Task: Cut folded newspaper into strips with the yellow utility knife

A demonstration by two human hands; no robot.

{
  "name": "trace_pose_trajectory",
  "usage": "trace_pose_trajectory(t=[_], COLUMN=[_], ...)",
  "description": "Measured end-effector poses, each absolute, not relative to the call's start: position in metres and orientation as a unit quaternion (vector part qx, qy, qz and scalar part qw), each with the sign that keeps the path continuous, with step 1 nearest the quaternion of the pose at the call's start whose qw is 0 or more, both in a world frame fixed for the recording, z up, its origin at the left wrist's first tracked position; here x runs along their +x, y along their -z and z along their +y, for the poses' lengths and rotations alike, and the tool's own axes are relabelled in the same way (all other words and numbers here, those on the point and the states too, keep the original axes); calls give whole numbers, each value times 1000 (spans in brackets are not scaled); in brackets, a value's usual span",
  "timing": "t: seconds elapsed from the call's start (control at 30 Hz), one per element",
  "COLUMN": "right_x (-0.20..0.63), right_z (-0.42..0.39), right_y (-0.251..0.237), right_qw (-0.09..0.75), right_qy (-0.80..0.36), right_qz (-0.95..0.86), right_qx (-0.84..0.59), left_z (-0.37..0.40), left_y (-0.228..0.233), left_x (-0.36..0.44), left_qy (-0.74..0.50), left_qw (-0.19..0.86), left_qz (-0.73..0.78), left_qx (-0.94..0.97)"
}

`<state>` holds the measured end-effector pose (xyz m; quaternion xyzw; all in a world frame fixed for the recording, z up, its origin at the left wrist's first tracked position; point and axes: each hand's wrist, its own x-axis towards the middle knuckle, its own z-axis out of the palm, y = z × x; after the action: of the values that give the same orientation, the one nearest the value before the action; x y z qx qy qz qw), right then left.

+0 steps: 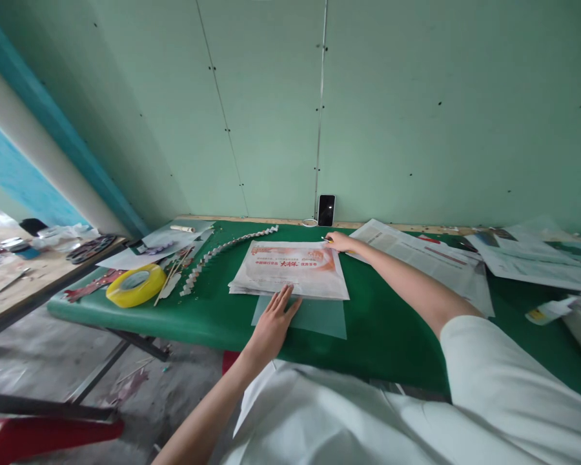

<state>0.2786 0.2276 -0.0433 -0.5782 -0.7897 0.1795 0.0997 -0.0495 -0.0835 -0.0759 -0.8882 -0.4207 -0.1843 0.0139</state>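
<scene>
My left hand [275,318] lies flat with its fingers stretched out, the fingertips on the front edge of a small stack of printed paper [295,261]. Red and orange Chinese lettering covers part of the top sheet. Beneath the stack, a translucent sheet [322,318] sticks out toward me. At the stack's far right corner my right hand [339,242] is closed around a slim tool [327,239] with a dark tip and a bit of yellow. Its kind is too small to make out, and the fingers hide most of it.
A scalloped pale strip [223,247] curves left of the stack, near a yellow tape roll [135,285] and thin sticks [172,274]. A phone [326,210] leans on the wall. Newspaper sheets [416,255] and a small bottle [550,310] lie to the right on the green table [387,336].
</scene>
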Motion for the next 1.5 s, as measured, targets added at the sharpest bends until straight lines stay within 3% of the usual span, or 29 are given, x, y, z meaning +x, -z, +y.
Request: trace_pose_trajectory(t=[0.17, 0.33, 0.5, 0.83, 1.5], right_x=[291, 301, 292, 298, 292], right_z=[215, 175, 152, 141, 135], right_y=[30, 42, 53, 43, 58], right_qw=[81, 17, 8, 78, 89], right_qy=[-149, -229, -185, -275, -300], right_qz=[-754, -741, -745, -702, -716], right_qx=[-635, -631, -641, -652, -624], left_z=[-82, -78, -65, -53, -25], left_y=[77, 80, 82, 95, 82], left_x=[-49, -45, -31, -17, 2], left_qy=[179, 172, 170, 159, 146], left_qw=[11, 14, 13, 28, 112], left_qz=[-418, -417, -415, -459, -447], left_qx=[-891, -892, -894, -873, -875])
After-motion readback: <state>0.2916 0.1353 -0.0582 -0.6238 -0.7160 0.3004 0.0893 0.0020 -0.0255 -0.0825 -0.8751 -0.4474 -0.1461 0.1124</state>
